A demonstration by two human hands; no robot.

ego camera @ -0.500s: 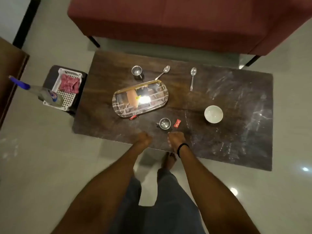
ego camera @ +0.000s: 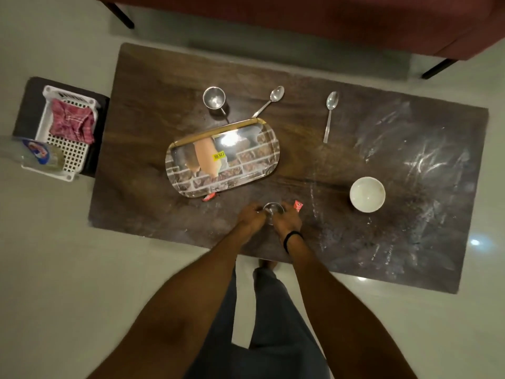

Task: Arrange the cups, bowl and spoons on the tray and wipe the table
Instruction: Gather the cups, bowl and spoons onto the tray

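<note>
A small steel cup (ego camera: 272, 209) stands near the table's front edge, and both hands close round it: my left hand (ego camera: 250, 218) on its left side, my right hand (ego camera: 287, 220) on its right. A patterned oval tray (ego camera: 188, 184) lies just beyond, with nothing on it. A second steel cup (ego camera: 214, 97) stands behind the tray. One spoon (ego camera: 269, 101) lies at the tray's far edge, another spoon (ego camera: 329, 116) further right. A white bowl (ego camera: 367, 194) sits to the right of my hands.
Two red wrappers lie on the dark table (ego camera: 142, 110), one (ego camera: 297, 205) beside my right hand, one (ego camera: 209, 197) at the tray's near rim. White smears (ego camera: 426, 160) cover the right half. A white basket (ego camera: 65, 154) with a red cloth (ego camera: 72, 121) and a spray bottle (ego camera: 38, 154) stands left. A sofa (ego camera: 328, 20) is behind.
Both hands have moved forward from the table's front edge and closed round the near steel cup. The view has come closer to the table.
</note>
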